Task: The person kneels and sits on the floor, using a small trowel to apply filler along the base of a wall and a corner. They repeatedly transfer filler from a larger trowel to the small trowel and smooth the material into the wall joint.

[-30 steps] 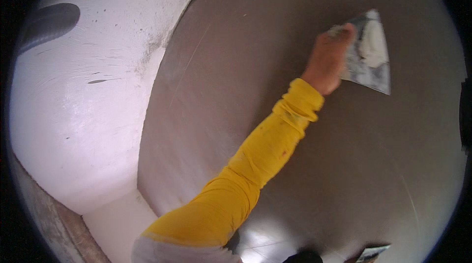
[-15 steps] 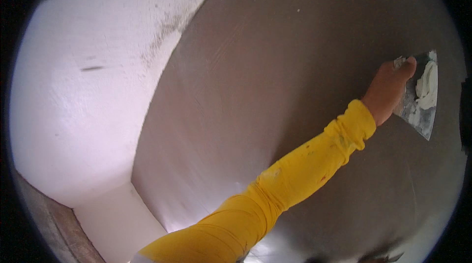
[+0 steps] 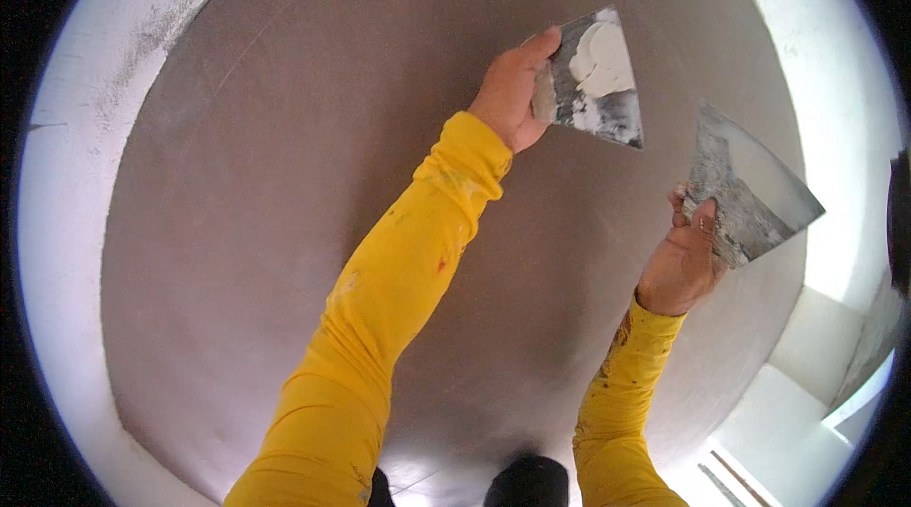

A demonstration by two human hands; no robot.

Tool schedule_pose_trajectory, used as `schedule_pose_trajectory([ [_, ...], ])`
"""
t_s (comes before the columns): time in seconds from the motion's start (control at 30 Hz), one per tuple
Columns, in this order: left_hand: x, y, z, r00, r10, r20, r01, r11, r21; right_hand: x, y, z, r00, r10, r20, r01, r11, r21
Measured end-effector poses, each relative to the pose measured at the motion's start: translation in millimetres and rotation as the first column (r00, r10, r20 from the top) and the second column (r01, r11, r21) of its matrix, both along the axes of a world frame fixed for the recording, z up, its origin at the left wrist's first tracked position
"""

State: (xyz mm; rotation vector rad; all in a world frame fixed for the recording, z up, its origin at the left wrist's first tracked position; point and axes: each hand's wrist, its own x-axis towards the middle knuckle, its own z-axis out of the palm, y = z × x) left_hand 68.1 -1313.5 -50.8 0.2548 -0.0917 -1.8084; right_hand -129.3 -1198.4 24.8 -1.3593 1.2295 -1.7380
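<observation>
My left hand (image 3: 512,94) is closed around a wide putty knife (image 3: 622,115), its thumb on the near end of the blade. A thick dab of white putty (image 3: 601,61) sits on that blade. To the right and lower, my right hand (image 3: 676,270) grips a second putty knife (image 3: 745,186), its metal blade fanning out up and to the right. Grey residue coats the part of this blade closest to the fingers, and the outer part looks smoother. The two blades are apart. Paint specks mark both yellow sleeves.
A broad, smooth brown-grey surface (image 3: 285,175) lies behind both hands. White wall bands (image 3: 76,222) border it at left and right. At the bottom, a dark rounded shape (image 3: 528,481) shows between my arms. Pale ledges or blocks (image 3: 773,422) stand at lower right.
The view has swung rightward, so my left hand and its putty knife now appear nearer the middle. My right hand with the second putty knife has come into view.
</observation>
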Motion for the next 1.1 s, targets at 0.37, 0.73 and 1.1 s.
schedule_pose_trajectory([
  [0.37,35.2,-14.2,-10.7,0.804,-0.133,0.579,0.163,0.987,0.001,-46.2,-117.9,145.4,0.044,0.213,-0.976,-0.617,0.774,0.141],
  [0.73,16.9,-34.5,11.6,0.812,-0.220,0.541,0.263,0.965,-0.003,-19.2,-171.9,149.6,-0.279,0.107,-0.954,-0.701,0.656,0.279],
  [1.1,8.4,-28.1,-5.5,0.896,-0.254,0.363,0.265,0.964,0.019,-19.4,-185.7,119.8,-0.271,0.159,-0.949,-0.687,0.659,0.307],
])
